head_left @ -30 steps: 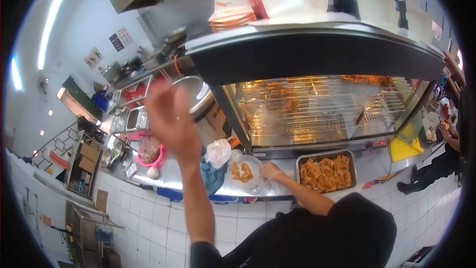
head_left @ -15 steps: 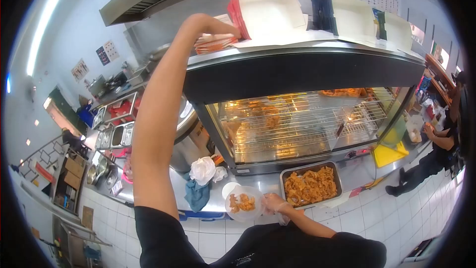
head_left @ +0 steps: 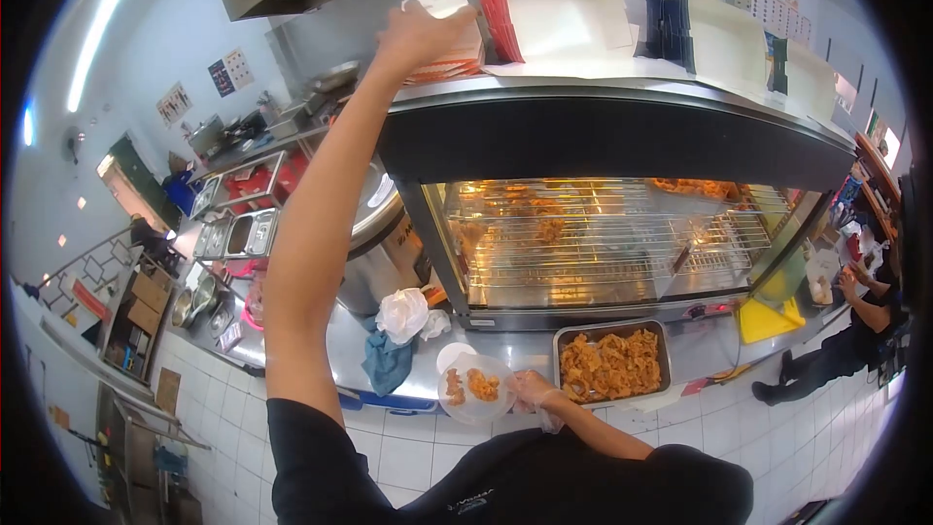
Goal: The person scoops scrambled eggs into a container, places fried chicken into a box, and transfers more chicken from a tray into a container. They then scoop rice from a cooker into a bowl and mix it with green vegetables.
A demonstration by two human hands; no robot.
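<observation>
In the head view, the left hand (head_left: 425, 36) grips a carton (head_left: 444, 0) above the warmer (head_left: 622, 131). The right hand (head_left: 534, 391) clasps the bowl (head_left: 476, 412).

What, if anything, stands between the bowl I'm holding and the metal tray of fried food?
Only your right hand, at the side of the bowl facing the tray. Nothing else visible stands between them.

Matt paper cartons (head_left: 455, 62) lie beneath the left hand (head_left: 428, 36), while the right hand (head_left: 534, 391) holds a smooth, translucent plastic bowl (head_left: 473, 412) between a shiny metal tray (head_left: 667, 354) on its right and a matt, rumpled cloth (head_left: 387, 362) on its left.
</observation>
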